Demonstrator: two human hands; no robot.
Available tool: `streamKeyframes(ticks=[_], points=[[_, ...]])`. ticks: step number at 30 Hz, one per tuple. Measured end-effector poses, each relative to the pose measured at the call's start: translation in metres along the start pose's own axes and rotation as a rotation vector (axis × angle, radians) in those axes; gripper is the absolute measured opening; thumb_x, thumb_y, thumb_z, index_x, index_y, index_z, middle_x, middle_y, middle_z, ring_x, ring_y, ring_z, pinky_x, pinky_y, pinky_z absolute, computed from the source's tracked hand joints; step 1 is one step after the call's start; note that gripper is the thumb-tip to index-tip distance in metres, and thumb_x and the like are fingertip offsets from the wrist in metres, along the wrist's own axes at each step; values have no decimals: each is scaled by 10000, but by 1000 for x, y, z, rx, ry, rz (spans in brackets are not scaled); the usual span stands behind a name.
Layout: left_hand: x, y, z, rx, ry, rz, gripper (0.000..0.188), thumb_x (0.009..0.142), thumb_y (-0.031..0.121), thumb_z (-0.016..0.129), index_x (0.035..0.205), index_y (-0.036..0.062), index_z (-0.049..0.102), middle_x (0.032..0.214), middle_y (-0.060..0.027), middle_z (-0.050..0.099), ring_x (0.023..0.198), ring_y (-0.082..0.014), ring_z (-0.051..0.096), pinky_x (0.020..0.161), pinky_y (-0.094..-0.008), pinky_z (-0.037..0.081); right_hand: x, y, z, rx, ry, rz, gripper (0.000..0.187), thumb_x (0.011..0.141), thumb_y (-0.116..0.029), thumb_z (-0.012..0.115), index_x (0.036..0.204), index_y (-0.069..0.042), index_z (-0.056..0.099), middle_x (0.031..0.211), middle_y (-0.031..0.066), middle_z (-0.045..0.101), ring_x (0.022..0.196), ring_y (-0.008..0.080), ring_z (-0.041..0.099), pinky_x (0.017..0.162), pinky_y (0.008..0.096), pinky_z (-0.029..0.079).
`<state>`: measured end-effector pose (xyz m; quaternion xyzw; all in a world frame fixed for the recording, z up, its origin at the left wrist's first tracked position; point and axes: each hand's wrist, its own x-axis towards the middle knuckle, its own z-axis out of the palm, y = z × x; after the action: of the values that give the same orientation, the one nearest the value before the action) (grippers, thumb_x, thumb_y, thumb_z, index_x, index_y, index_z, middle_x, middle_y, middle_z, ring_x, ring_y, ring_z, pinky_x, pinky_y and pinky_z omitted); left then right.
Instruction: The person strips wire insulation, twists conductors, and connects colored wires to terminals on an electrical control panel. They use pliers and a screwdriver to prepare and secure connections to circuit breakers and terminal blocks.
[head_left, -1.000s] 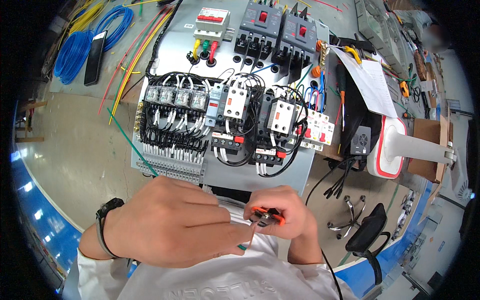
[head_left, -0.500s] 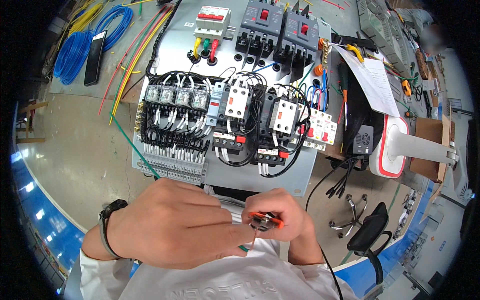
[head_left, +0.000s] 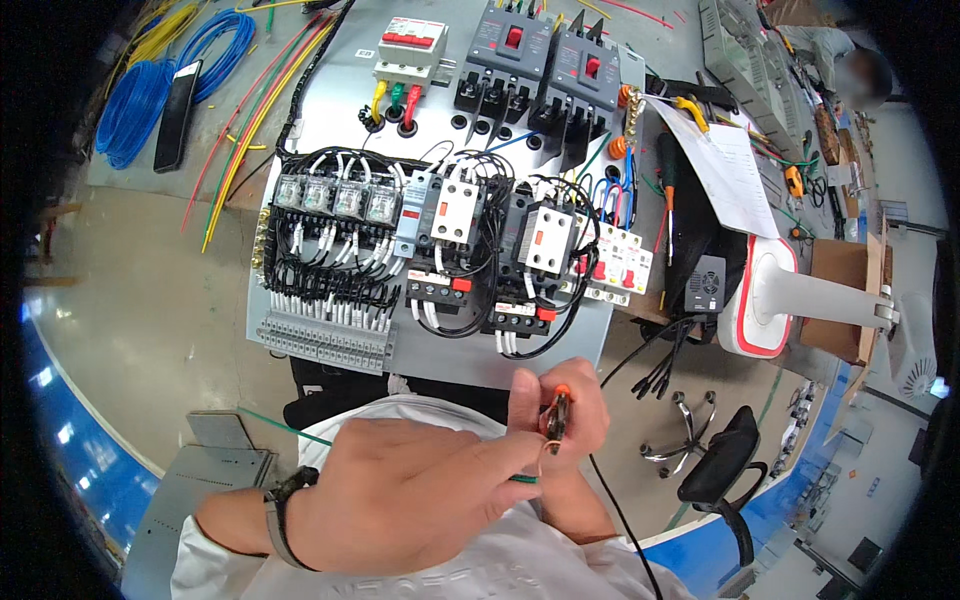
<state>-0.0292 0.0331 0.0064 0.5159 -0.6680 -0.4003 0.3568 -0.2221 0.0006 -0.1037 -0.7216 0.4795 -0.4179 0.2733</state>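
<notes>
My left hand [head_left: 400, 490] is closed on a green wire [head_left: 285, 427] that trails out to the left behind it. Past its fingertips the wire's bare copper end [head_left: 541, 460] sticks up in a curve. My right hand [head_left: 588, 425] is wrapped round small orange-handled pliers [head_left: 558, 415], their dark jaws pointing toward me. The jaw tips meet the copper end; whether they grip it cannot be made out. Both hands are just off the near edge of a grey electrical panel [head_left: 450, 365], close to my white top.
The panel carries breakers [head_left: 510, 45], relays [head_left: 335, 198], contactors [head_left: 545, 240] and a terminal strip [head_left: 325, 340]. Coiled blue wire [head_left: 135, 120] and a phone [head_left: 177, 118] lie far left. On the right are a screwdriver [head_left: 668, 180], papers [head_left: 725, 175] and an office chair [head_left: 730, 460].
The pliers have turned from lying crosswise to pointing toward me, and the right thumb has lifted. Both hands have shifted right in the picture, while the panel appears slightly further left.
</notes>
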Motion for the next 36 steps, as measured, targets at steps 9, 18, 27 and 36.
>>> streamKeyframes(ticks=[9,18,27,36], points=[[-2,-9,-1,-64,51,64,243,847,157,821,1026,55,692,661,-89,654,548,-276,653,493,-345,479,15,2,-16,408,-419,67,231,711,40,798,866,-25,640,722,100,626,609,248,604,549,325,447],[-6,-15,-1,-75,74,113,240,844,151,823,1028,61,698,649,-72,644,532,-257,643,481,-347,469,20,3,-17,520,-537,72,155,665,70,720,773,17,622,687,87,600,571,195,527,531,298,393],[-3,-7,15,-2,97,67,236,860,158,811,1041,54,701,595,-47,583,477,-224,579,447,-347,418,6,14,4,15,82,-102,215,768,1,820,794,-28,609,683,87,576,561,238,533,527,325,412],[-3,-16,3,95,87,168,229,828,153,833,1001,59,715,666,-48,642,520,-199,625,466,-313,451,22,9,-16,409,-436,33,189,631,98,695,771,-7,625,664,74,583,571,186,543,536,295,410]])
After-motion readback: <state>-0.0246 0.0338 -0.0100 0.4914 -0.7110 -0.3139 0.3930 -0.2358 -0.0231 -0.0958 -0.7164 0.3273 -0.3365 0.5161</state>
